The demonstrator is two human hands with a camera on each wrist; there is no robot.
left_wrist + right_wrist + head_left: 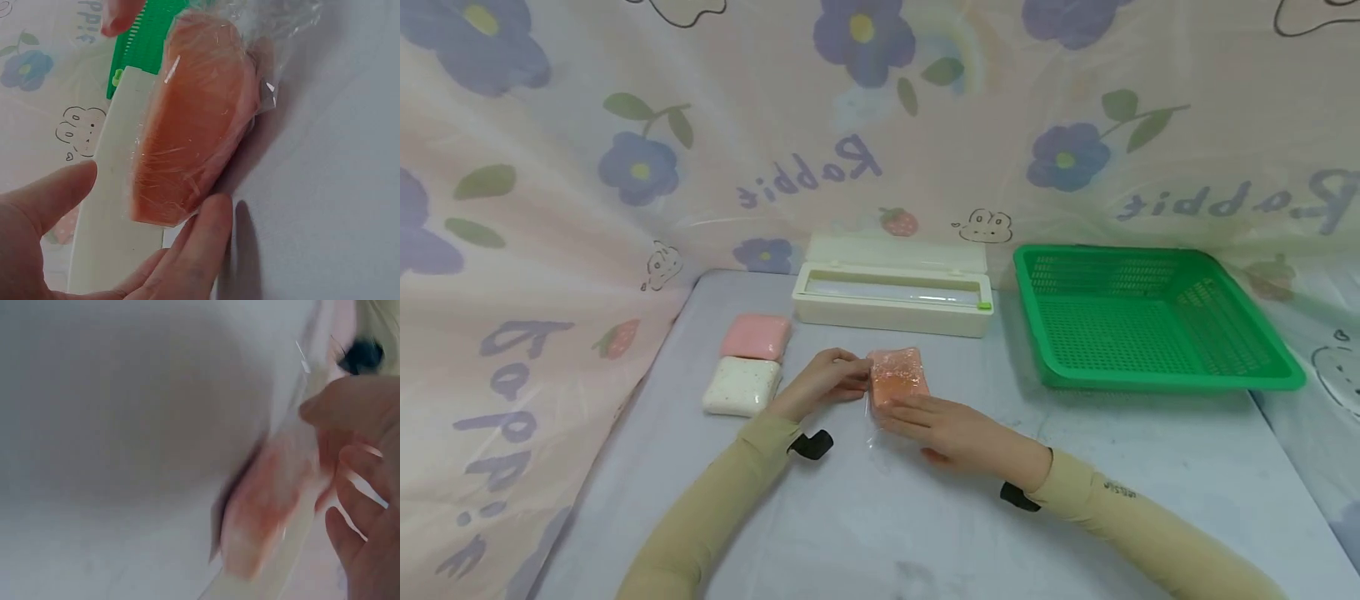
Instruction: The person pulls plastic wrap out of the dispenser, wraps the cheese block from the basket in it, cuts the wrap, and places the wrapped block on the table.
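Note:
An orange-pink soap-like bar point(897, 377), wrapped in clear film, lies on the table between the two hands. Loose film sticks out at its near side. My left hand point(829, 382) is at the bar's left edge; in the left wrist view its fingertips touch the bar's near end point(181, 144) while the thumb stands apart. Across the near right corner, my right hand point(951, 429) has its fingers extended against the bar. The right wrist view is blurred, showing the right hand point(369, 487) beside the bar point(265, 506) with thumb and fingers spread.
A pink bar point(756, 336) and a speckled white bar point(742, 387), both shiny, lie together at left. Behind stands a white film dispenser point(891, 318), its lid raised. A green plastic basket point(1172, 379) stands at right. A printed curtain point(715, 133) hangs around the table.

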